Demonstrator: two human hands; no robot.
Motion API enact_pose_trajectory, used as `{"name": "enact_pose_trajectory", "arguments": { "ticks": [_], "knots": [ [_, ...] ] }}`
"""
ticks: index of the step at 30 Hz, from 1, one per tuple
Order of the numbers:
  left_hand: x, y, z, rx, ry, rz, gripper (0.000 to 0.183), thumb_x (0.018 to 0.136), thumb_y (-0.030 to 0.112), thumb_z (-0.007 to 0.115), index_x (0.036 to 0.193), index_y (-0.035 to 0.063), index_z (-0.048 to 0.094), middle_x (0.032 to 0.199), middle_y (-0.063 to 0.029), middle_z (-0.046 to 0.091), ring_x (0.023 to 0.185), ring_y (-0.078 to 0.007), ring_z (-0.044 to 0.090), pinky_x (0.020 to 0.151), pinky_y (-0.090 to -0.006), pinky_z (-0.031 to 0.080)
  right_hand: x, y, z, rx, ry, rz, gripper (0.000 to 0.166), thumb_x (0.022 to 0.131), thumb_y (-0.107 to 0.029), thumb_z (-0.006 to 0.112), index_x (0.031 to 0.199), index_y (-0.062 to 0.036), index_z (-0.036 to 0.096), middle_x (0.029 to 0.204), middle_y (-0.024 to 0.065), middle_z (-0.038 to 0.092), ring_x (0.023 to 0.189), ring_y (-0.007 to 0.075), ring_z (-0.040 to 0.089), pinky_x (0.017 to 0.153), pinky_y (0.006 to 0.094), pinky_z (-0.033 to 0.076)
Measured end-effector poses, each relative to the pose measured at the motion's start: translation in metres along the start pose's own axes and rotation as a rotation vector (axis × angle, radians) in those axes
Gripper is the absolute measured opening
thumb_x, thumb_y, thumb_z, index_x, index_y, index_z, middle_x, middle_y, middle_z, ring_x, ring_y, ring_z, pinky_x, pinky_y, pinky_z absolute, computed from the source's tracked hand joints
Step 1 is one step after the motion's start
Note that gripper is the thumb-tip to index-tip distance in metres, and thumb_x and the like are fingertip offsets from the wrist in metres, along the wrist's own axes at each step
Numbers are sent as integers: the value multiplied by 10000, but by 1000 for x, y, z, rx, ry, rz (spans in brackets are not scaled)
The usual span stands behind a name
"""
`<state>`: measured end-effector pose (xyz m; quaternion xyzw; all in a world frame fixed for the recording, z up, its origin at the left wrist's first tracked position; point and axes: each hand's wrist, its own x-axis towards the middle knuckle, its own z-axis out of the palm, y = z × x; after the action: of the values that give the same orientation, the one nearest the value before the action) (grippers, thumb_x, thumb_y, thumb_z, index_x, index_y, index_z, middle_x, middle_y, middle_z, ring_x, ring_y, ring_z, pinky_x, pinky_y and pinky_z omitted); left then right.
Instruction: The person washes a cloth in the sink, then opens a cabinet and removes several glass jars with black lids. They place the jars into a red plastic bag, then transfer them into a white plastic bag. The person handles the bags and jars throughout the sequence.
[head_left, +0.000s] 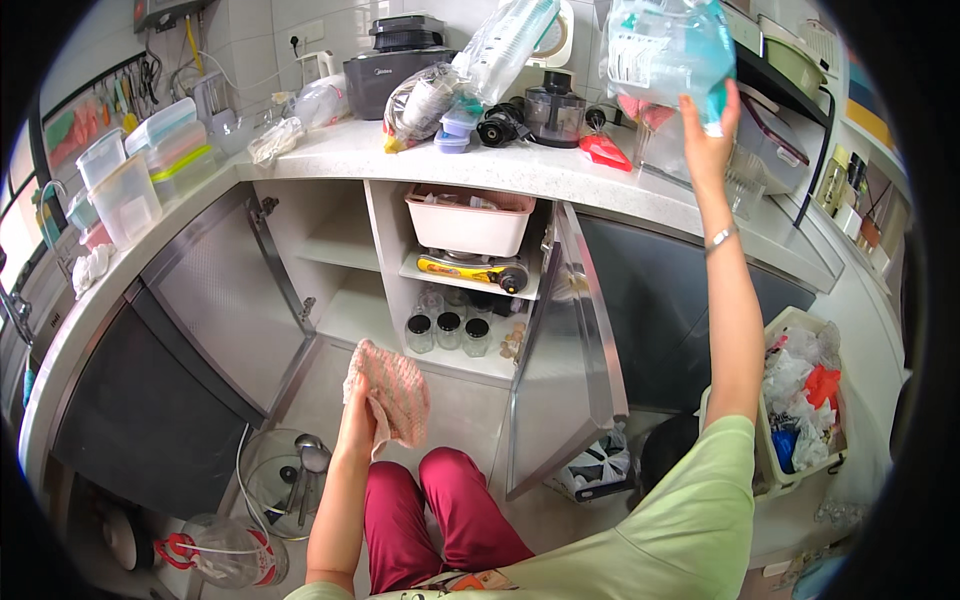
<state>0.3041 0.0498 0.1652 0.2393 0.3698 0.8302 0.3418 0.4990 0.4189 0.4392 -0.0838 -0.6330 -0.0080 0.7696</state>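
My left hand (361, 412) grips a pink and white cleaning cloth (394, 390) above the floor, before the open cupboard. Up at the right, my right hand (709, 142) holds a clear and teal plastic package (656, 60) over the countertop. Inside the cupboard, a pale pink plastic basket (466, 225) stands on the upper shelf. Below the basket lies a yellow and black object (465, 268). Glass jars with black lids (448, 334) stand on the cupboard's bottom, beside small round brownish things (513, 341). The left compartment (337, 232) shows bare shelves.
Cabinet doors swing out at left (225, 285) and right (566, 375). The countertop (330, 159) carries a black Midea appliance (394, 79), a chopper (555, 112) and plastic containers (124, 199). On the floor are a glass lid (262, 457), a large clear bottle (232, 551) and a bin of bags (776, 450).
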Motion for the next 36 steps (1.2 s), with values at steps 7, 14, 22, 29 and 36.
{"name": "enact_pose_trajectory", "arguments": {
  "ticks": [7,14,22,29,36],
  "knots": [
    [10,-4,-32,-27,57,-25,607,844,411,424,1312,92,208,1314,-93,291,1191,-240,315,981,-372,265,-48,106,60,-455,-385,60,697,657,-436,636,1235,-153,366,1293,173,300,1145,322,362,917,397,311],
    [25,-13,-44,-55,-33,-21,567,860,406,387,1309,99,228,1289,-94,327,1175,-240,341,966,-384,292,-36,150,41,-424,-614,260,702,668,-600,529,1180,-125,458,1247,137,388,1148,274,383,945,357,278],
    [14,-14,-35,-352,-2,-141,533,875,445,303,1279,99,305,1240,-78,398,1126,-241,391,937,-385,325,7,-131,25,766,-1588,553,501,861,-410,361,1174,-23,425,1082,149,527,933,240,541,880,356,372],
    [-2,40,-33,-711,-116,-69,539,864,429,332,1249,52,339,1252,-113,387,1116,-268,397,929,-399,319,-139,-329,129,1331,-1948,1128,586,862,-493,270,1154,-6,412,1072,195,520,881,281,562,807,382,444],
    [-47,26,-111,-948,-284,140,462,889,351,294,1247,60,318,1285,-124,332,1167,-240,337,964,-383,281,-354,-363,112,2883,-1048,1766,607,869,-472,266,1308,-58,200,1260,243,325,1073,381,428,895,509,327]
  ]
}}
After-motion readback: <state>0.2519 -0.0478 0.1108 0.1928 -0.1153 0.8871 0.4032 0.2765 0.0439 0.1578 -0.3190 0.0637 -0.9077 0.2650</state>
